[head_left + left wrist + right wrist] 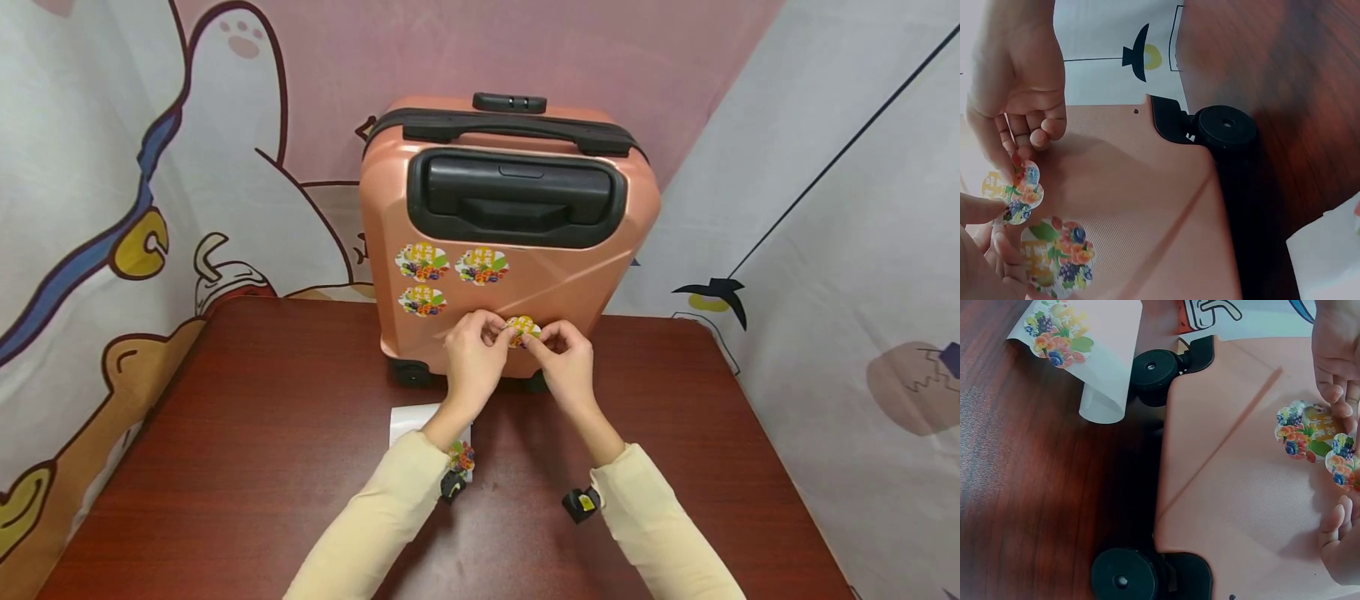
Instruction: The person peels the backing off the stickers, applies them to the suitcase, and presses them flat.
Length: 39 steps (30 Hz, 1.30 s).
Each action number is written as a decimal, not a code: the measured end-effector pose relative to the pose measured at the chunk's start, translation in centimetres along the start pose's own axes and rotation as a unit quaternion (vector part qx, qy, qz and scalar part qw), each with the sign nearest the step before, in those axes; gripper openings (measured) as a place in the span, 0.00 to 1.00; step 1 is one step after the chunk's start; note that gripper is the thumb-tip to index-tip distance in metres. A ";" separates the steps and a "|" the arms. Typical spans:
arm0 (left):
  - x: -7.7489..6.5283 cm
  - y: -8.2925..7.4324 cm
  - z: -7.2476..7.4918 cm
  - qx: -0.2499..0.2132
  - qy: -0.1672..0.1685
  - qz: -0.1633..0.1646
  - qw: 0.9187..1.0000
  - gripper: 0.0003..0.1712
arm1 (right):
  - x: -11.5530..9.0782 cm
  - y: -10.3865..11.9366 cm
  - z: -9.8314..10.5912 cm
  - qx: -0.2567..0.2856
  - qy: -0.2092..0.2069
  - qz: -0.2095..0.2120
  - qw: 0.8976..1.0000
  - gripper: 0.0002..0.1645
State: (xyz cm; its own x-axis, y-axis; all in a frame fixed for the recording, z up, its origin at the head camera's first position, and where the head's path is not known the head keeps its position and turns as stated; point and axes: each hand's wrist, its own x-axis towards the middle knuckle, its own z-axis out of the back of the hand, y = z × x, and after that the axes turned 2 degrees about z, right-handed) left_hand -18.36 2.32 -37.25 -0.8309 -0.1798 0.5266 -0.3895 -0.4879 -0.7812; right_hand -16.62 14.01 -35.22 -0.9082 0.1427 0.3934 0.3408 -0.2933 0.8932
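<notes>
An upright coral-pink suitcase (555,279) stands before me, three fruit-printed stickers on its front, one of them the lower-left sticker (422,302). Low on that front, both hands pinch another fruit sticker (524,330). My left hand (477,354) has its left edge between thumb and forefinger. From the other side, the thumb and forefinger of my right hand (567,360) grip the right edge. In the left wrist view the held sticker (1024,192) overlaps the stuck-on sticker (1063,259). Fingers cover parts of its edges.
White sticker backing paper (408,418) lies on the brown table (285,467), partly under my left forearm, bearing a fruit sticker (1060,337) and curling at one edge. Black wheels (1154,369) raise the suitcase base. A printed cloth (315,83) hangs behind.
</notes>
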 end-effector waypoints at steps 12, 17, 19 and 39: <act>-0.1 -0.8 -1.4 0.035 -0.040 -0.033 0.998 0.08 | 0.3 0.3 0.2 -0.018 -0.061 0.027 0.998 0.12; -0.1 -1.1 -1.7 0.046 -0.057 -0.033 0.997 0.08 | 0.5 0.6 0.2 -0.032 -0.081 0.043 0.995 0.12; -0.2 -1.2 -1.9 0.051 -0.062 -0.034 0.996 0.08 | 0.5 0.7 0.1 -0.035 -0.086 0.049 0.995 0.12; 0.1 -1.3 -2.7 0.069 -0.100 -0.046 0.992 0.09 | 1.6 -2.6 -0.1 -0.060 -0.124 0.069 0.988 0.13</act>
State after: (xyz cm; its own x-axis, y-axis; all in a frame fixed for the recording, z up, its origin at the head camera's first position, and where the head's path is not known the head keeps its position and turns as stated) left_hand -19.02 5.27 -37.12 -0.6941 -0.2883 0.6596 -0.3895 -0.6202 -0.6809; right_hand -19.01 14.95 -36.90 -0.7628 0.3159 0.5643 0.4128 -0.4338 0.8009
